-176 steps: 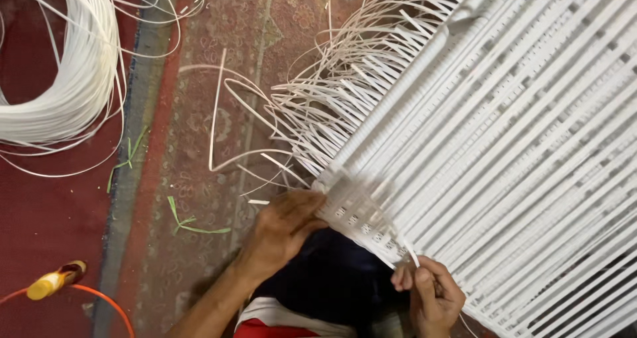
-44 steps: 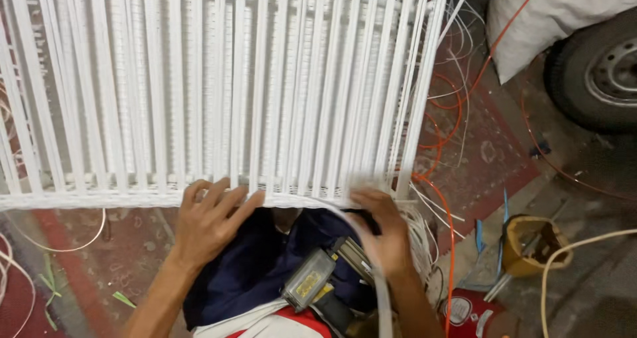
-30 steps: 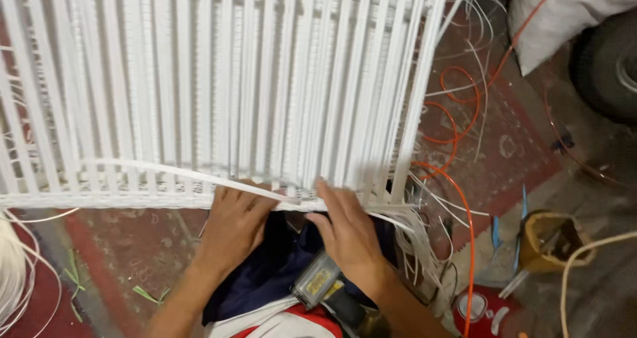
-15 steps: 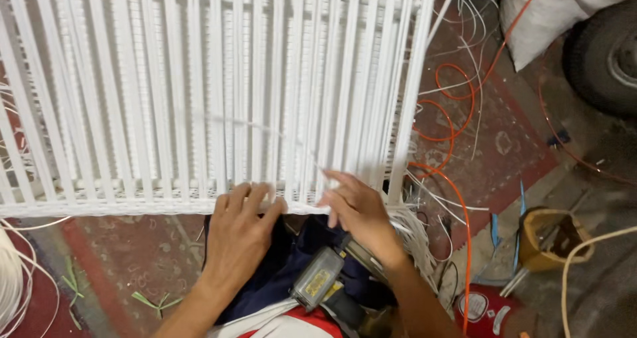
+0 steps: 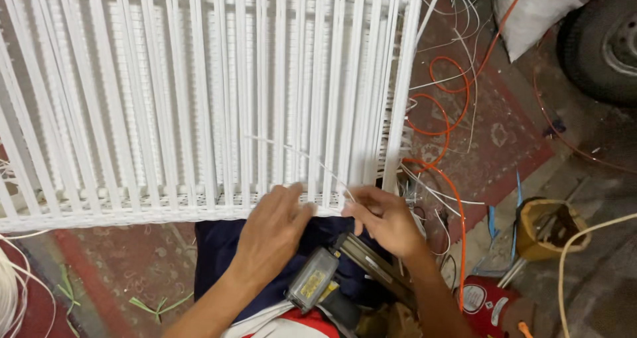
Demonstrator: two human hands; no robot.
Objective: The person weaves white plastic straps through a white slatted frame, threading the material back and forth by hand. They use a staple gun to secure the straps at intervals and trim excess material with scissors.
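Observation:
A white frame (image 5: 199,99) strung with many upright white strips fills the upper left. Its lower woven edge (image 5: 119,213) runs across my lap. My left hand (image 5: 272,235) lies flat with its fingertips on that edge. My right hand (image 5: 385,218) is just to the right of it, fingers pinched on a thin white strip (image 5: 298,155) that arcs up and left over the upright strips. A grey and yellow power tool (image 5: 312,286) rests on my dark blue lap below both hands.
Orange cord (image 5: 451,105) and loose white strips lie on the red patterned rug (image 5: 491,139) to the right. A yellow-brown pouch (image 5: 551,228) holding tools, a red container (image 5: 484,305), a white sack (image 5: 544,9) and a vehicle tyre (image 5: 600,42) stand at the right.
The view swung from the frame's fringed corner to its lower edge. In the last second my left hand slid right along the edge and my right hand drew the thin strip down.

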